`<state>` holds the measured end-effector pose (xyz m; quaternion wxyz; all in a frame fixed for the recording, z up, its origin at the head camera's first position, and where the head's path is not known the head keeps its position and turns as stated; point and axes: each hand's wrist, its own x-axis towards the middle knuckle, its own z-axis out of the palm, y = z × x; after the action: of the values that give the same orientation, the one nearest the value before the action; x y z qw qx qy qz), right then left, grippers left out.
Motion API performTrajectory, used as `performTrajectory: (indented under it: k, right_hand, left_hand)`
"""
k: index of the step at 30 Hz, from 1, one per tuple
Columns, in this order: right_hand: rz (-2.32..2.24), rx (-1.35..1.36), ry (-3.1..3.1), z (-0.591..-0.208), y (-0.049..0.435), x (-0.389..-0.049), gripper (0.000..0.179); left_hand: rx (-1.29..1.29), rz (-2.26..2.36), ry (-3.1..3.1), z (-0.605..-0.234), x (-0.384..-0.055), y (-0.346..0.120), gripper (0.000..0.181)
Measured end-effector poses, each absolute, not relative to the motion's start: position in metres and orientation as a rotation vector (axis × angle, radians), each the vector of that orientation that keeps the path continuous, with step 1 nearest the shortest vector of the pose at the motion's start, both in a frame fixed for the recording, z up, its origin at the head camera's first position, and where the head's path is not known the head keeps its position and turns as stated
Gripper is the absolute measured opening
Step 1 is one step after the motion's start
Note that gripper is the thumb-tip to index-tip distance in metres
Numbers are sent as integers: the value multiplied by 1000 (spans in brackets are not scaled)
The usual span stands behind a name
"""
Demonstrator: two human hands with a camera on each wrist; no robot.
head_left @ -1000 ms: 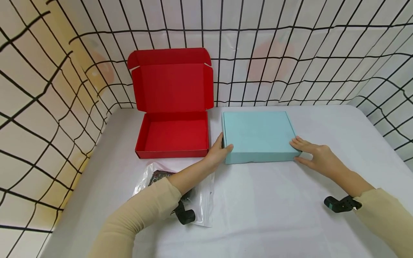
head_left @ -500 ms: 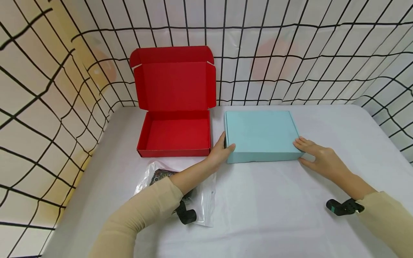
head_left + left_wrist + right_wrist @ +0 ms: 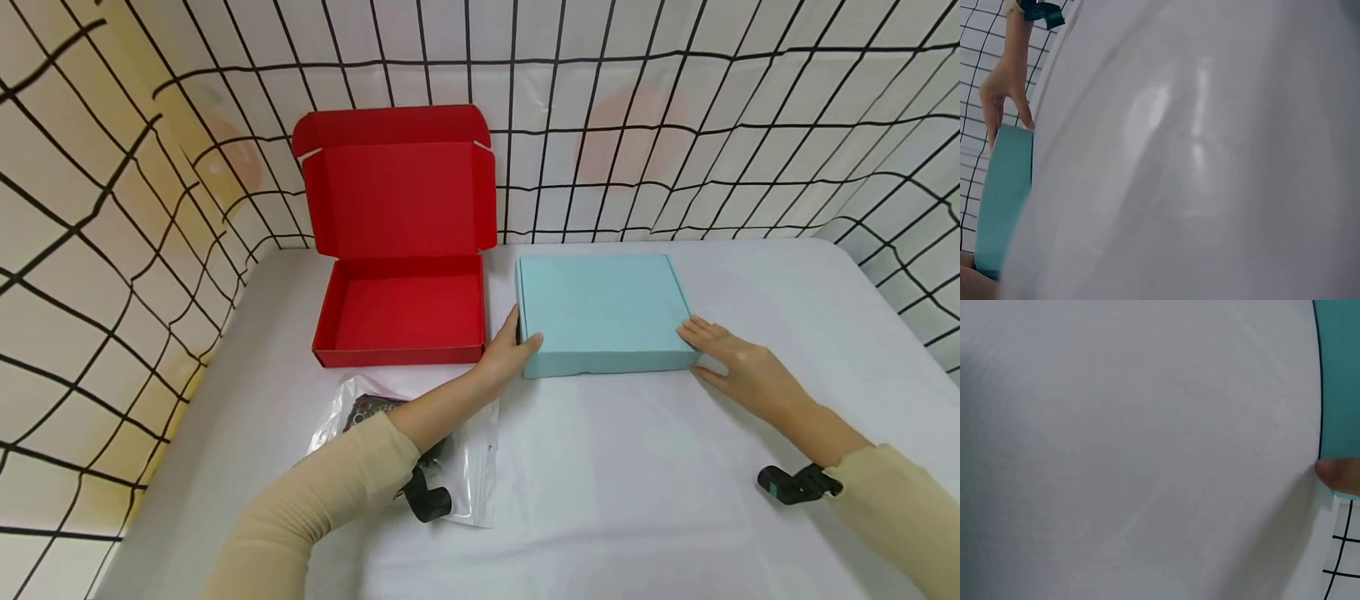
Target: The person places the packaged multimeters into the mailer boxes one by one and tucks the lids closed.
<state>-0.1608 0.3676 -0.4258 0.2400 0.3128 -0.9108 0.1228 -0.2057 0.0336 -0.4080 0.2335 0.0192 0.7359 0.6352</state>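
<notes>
On your white worktop (image 3: 622,492), the blue box (image 3: 600,304) lies lengthwise between your left hand (image 3: 502,358) and right hand (image 3: 741,365), each gripping a near corner.

A light blue cardboard box (image 3: 603,308) sits on a white table (image 3: 637,500). It is a wide, low box with a smooth, plain top. Its lid is shut. The box lies flat, near the table's back edge and a bit to the right of the middle of that edge. Its long sides run nearly the same way as that edge. The left hand (image 3: 506,354) holds its front left corner, with the thumb on the front. The right hand (image 3: 738,358) holds its front right corner, with fingers on the top edge and the thumb low on the front.
</notes>
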Motion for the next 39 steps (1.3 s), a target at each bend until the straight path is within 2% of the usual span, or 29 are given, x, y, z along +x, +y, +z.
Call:
performTrajectory:
  k: [2, 13, 16, 18, 23, 34, 39]
  right_hand:
    - [342, 876, -2462, -427, 368, -161, 60]
    - [274, 817, -2382, -430, 364, -162, 59]
    - [398, 773, -2453, -425, 362, -159, 52]
    - [517, 692, -2503, -419, 359, -158, 46]
    - [755, 324, -2667, -402, 348, -162, 46]
    - [1406, -216, -3135, -385, 343, -196, 85]
    - [1696, -355, -3134, -391, 347, -205, 93]
  left_hand:
    - [48, 1735, 2028, -408, -205, 34, 71]
    - [55, 1727, 2038, -407, -204, 32, 71]
    - [73, 1724, 2049, -407, -205, 33, 70]
    - [73, 1717, 2054, -407, -204, 33, 70]
    - [48, 1722, 2035, -406, -203, 32, 71]
    - [66, 1743, 2009, -406, -203, 31, 72]
    - [64, 1740, 2003, -407, -203, 31, 72]
